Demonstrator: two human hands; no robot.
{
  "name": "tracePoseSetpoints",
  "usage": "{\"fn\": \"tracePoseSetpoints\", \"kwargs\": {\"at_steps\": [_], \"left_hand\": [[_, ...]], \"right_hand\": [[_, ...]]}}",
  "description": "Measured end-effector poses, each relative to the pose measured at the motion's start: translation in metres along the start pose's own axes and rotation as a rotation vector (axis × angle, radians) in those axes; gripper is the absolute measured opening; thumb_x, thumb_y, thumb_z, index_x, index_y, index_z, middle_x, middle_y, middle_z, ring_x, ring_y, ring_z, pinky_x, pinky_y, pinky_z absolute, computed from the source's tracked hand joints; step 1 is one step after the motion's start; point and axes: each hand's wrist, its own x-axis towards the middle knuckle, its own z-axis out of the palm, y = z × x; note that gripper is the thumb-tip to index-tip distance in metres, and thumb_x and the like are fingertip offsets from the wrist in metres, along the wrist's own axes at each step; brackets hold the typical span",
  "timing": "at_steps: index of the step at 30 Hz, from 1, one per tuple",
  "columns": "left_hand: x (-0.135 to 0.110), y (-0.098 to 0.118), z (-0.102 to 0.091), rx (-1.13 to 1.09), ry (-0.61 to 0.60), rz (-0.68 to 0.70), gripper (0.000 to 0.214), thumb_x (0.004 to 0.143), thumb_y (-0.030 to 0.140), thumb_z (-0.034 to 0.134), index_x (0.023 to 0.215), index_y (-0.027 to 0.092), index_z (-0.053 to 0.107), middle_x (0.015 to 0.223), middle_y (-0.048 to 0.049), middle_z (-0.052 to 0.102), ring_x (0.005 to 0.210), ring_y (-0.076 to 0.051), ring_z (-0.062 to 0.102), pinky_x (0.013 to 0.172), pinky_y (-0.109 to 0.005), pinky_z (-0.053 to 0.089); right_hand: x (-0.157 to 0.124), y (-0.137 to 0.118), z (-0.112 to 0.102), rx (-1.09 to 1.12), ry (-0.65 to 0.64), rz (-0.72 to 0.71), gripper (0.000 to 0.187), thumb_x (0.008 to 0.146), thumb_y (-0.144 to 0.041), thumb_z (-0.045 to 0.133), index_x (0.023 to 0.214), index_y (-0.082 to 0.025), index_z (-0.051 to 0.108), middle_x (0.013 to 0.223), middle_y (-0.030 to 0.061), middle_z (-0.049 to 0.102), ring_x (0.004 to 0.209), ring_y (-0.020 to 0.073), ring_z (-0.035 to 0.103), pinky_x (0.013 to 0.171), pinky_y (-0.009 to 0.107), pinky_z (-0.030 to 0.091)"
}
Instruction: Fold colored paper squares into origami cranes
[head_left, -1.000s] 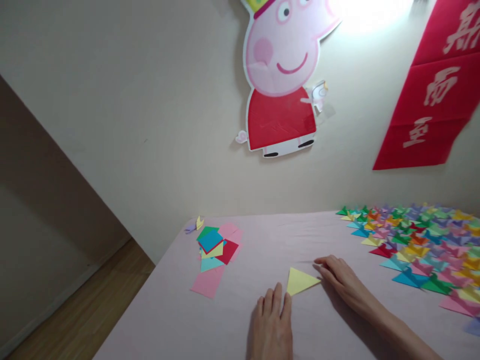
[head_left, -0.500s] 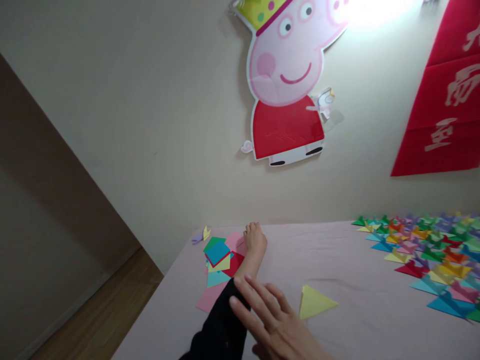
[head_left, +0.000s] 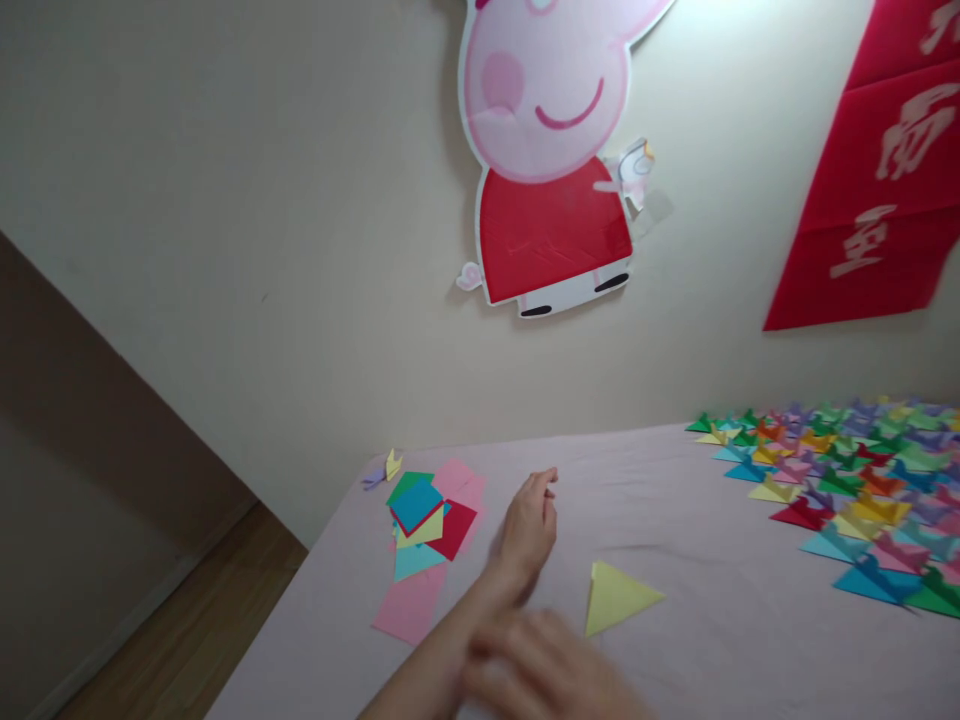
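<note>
Two hands in view, both the person's own. Left hand (head_left: 529, 520) reaches out over the pink surface (head_left: 675, 545), bare forearm running back to the bottom edge. Its fingers are loosely curled and it holds nothing. It sits between the paper pile (head_left: 424, 510) and the triangle (head_left: 621, 598), nearer the pile and just right of it; whether it touches the cloth is unclear.

Right hand (head_left: 544, 665) is at the bottom edge, lying across the left forearm and badly blurred. Cannot tell if it is spread or closed, or whether it grips anything.

One yellow triangle of folded paper lies flat on the surface, just right of the left wrist, touched by neither hand.

The pile is one loose heap of flat squares with at least seven sheets showing: one green, one blue, one yellow, one red, one teal, and two or more pink.

Two small folded pieces sit at the far left corner behind the pile, one purple (head_left: 373, 479) and one yellow (head_left: 392, 464).

Far right are rows of folded pieces (head_left: 847, 490) in many colours, well apart from both hands. They run to dozens, are cut off by the frame edge, and are too many to count.

On the wall are one pig cutout (head_left: 551, 170) and one red banner (head_left: 877, 190). Wood floor (head_left: 172, 640) is at lower left.
</note>
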Motion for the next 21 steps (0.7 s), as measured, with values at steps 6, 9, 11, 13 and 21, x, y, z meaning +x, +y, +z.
{"fn": "tracePoseSetpoints", "kwargs": {"at_steps": [6, 9, 11, 13, 21], "left_hand": [[-0.074, 0.031, 0.011, -0.601, 0.035, -0.08, 0.077, 0.078, -0.004, 0.034, 0.15, 0.022, 0.021, 0.14, -0.0122, 0.048, 0.111, -0.016, 0.06, 0.096, -0.035, 0.051], [-0.084, 0.037, 0.017, -0.628, -0.078, -0.032, 0.097, 0.068, -0.007, 0.038, 0.154, 0.024, 0.006, 0.15, -0.012, 0.039, 0.122, -0.018, 0.055, 0.107, -0.038, 0.044], [-0.086, 0.036, 0.018, -0.574, -0.131, 0.001, 0.105, 0.064, -0.007, 0.039, 0.155, 0.025, -0.001, 0.154, -0.011, 0.033, 0.125, -0.019, 0.053, 0.11, -0.039, 0.041], [-0.085, 0.034, 0.016, -0.485, -0.149, 0.05, 0.109, 0.062, -0.006, 0.04, 0.155, 0.026, -0.008, 0.158, -0.0098, 0.028, 0.131, -0.02, 0.048, 0.113, -0.038, 0.038], [-0.085, 0.036, 0.004, 0.059, -0.269, 0.214, 0.094, 0.07, 0.007, 0.049, 0.155, 0.018, 0.01, 0.158, -0.0075, 0.031, 0.144, -0.024, 0.026, 0.12, -0.05, 0.018]], "right_hand": [[-0.063, 0.094, -0.051, -0.102, -0.238, 0.637, 0.08, 0.055, 0.001, 0.049, 0.132, -0.016, 0.053, 0.114, 0.0121, 0.067, 0.105, 0.0281, 0.06, 0.088, 0.042, 0.053], [-0.072, 0.095, -0.043, -0.019, -0.257, 0.639, 0.083, 0.055, 0.003, 0.044, 0.135, -0.018, 0.05, 0.113, 0.0109, 0.067, 0.103, 0.025, 0.058, 0.088, 0.038, 0.05], [-0.069, 0.092, -0.038, 0.005, -0.243, 0.615, 0.075, 0.061, 0.004, 0.044, 0.132, -0.019, 0.052, 0.107, 0.01, 0.067, 0.097, 0.0236, 0.058, 0.084, 0.037, 0.049], [-0.064, 0.093, -0.037, 0.013, -0.235, 0.56, 0.058, 0.071, 0.002, 0.045, 0.123, -0.02, 0.057, 0.095, 0.007, 0.068, 0.087, 0.0214, 0.058, 0.079, 0.034, 0.047], [-0.057, 0.128, -0.044, -0.134, -0.133, 0.207, 0.022, 0.085, -0.006, 0.052, 0.072, -0.023, 0.058, 0.079, -0.0004, 0.067, 0.09, 0.0176, 0.059, 0.084, 0.032, 0.038]]}}
